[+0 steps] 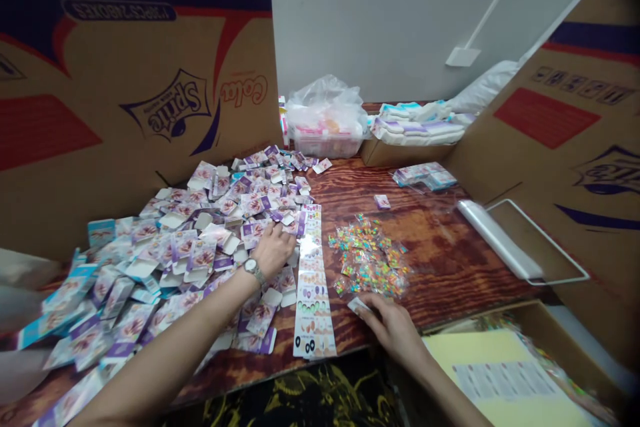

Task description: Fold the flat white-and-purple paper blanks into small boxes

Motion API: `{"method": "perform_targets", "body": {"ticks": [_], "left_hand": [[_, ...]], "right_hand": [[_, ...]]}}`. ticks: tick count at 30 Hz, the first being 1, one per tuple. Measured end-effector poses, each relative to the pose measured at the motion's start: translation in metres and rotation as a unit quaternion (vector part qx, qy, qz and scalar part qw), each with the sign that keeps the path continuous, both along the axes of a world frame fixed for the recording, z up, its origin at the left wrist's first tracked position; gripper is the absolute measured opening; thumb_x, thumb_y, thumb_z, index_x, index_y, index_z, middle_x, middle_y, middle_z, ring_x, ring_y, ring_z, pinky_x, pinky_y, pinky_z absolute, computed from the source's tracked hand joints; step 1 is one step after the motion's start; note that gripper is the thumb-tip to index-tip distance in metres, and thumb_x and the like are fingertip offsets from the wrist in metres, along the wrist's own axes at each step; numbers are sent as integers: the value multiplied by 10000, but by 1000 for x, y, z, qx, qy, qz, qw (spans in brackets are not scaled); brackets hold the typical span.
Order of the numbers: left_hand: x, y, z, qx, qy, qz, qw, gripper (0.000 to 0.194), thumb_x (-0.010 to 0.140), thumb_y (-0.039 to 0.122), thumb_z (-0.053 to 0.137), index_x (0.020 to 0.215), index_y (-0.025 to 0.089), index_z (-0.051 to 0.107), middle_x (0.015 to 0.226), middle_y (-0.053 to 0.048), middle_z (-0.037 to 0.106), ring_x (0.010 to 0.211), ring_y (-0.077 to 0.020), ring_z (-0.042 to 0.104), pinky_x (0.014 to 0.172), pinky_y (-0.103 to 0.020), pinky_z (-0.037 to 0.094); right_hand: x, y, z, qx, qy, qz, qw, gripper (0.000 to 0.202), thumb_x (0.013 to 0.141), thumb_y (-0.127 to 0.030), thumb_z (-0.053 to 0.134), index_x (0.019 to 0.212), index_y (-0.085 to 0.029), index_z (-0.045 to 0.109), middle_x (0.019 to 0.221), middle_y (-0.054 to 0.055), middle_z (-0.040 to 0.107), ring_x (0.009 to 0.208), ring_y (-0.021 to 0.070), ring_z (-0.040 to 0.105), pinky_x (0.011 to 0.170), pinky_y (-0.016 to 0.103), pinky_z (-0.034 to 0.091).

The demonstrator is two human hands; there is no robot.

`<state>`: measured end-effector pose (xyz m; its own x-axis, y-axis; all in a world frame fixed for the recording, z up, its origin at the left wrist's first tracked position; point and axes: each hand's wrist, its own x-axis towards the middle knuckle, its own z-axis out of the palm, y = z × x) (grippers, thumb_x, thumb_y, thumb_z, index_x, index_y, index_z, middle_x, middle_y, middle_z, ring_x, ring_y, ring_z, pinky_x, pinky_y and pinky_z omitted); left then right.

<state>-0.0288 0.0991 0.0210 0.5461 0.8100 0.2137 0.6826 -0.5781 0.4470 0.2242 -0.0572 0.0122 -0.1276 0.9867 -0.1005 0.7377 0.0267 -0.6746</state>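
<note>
My left hand (274, 250), with a watch on its wrist, has its fingers curled onto a small cardboard box at the right edge of a large heap of small purple, white and blue boxes (185, 247). Many boxes in the heap have raised flaps. Near the table's front, my right hand (387, 321) pinches a small whitish piece (358, 305), its kind partly hidden by the fingers. Between the hands lies a long stack of printed leaflets (315, 287). Just beyond my right hand is a pile of clear sachets with colourful contents (371, 257).
One small box (382, 201) lies alone beyond the sachets. Large cartons stand left (140, 80) and right (560, 133). A plastic-covered tub (327, 140), a box of packs (420, 130), wrapped packs (425, 175), a film roll (497, 240) and a yellow sheet (495, 367) are around.
</note>
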Motion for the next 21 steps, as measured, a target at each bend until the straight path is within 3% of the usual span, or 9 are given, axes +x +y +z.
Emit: {"method": "perform_targets", "body": {"ticks": [3, 5, 7, 9, 11, 12, 14, 17, 21], "left_hand": [[-8, 0, 24, -11, -52, 36, 998, 117, 828, 152, 464, 867, 168, 573, 783, -70, 583, 901, -248, 509, 920, -458, 351], [-14, -7, 41, -24, -86, 62, 994, 191, 857, 262, 482, 1009, 158, 535, 851, -67, 587, 838, -219, 530, 813, -385, 421], [-17, -20, 50, -116, -191, 73, 972, 239, 853, 320, 513, 1035, 166, 510, 863, -51, 590, 755, -177, 546, 689, -300, 450], [-16, -39, 48, -283, -359, 68, 887, 232, 817, 310, 576, 997, 173, 525, 855, -31, 598, 710, -141, 556, 635, -249, 451], [-12, -58, 38, -429, -502, 68, 748, 295, 760, 267, 655, 1016, 176, 540, 897, -27, 607, 737, -130, 572, 664, -244, 465], [-9, -68, 31, -469, -542, 75, 694, 353, 736, 246, 685, 1051, 183, 538, 920, -25, 608, 754, -126, 579, 683, -247, 472], [-4, -84, 19, -512, -585, 94, 621, 449, 712, 212, 714, 1119, 201, 522, 953, -23, 604, 768, -120, 586, 707, -257, 484], [0, -99, 5, -539, -602, 113, 578, 469, 708, 208, 726, 1136, 200, 533, 956, -22, 602, 739, -101, 577, 687, -236, 482], [4, -111, 0, -549, -587, 130, 580, 476, 727, 276, 717, 1159, 184, 541, 898, -24, 607, 708, -89, 555, 673, -204, 458]], "right_hand": [[-3, 7, 11, 47, 20, -3, 999, 201, 922, -340, 407, 835, -223, 545, 805, 22, 616, 773, 184, 594, 693, 284, 453], [-6, 14, 18, 74, 32, -15, 997, 192, 923, -336, 407, 822, -213, 514, 760, 13, 580, 717, 168, 565, 654, 269, 436], [-12, 22, 27, 92, 47, -24, 994, 182, 924, -339, 408, 827, -210, 492, 720, -1, 548, 653, 148, 532, 613, 255, 415], [-20, 30, 36, 107, 68, -30, 991, 173, 924, -342, 410, 841, -209, 481, 680, -16, 517, 593, 132, 493, 575, 244, 395], [-31, 38, 45, 126, 91, -22, 988, 162, 925, -334, 414, 852, -206, 481, 668, -21, 504, 572, 124, 470, 560, 239, 383], [-36, 42, 48, 135, 99, -9, 986, 153, 924, -325, 418, 857, -204, 484, 675, -18, 508, 578, 123, 470, 563, 238, 382], [-48, 48, 51, 150, 110, 26, 982, 123, 922, -298, 430, 883, -200, 494, 717, -5, 534, 612, 126, 487, 585, 240, 390], [-62, 54, 46, 173, 111, 66, 977, 88, 914, -249, 442, 928, -197, 511, 795, 21, 567, 693, 140, 525, 643, 251, 410], [-73, 52, 29, 190, 102, 86, 973, 84, 903, -215, 448, 924, -196, 527, 827, 36, 575, 760, 159, 546, 678, 266, 420]]}}
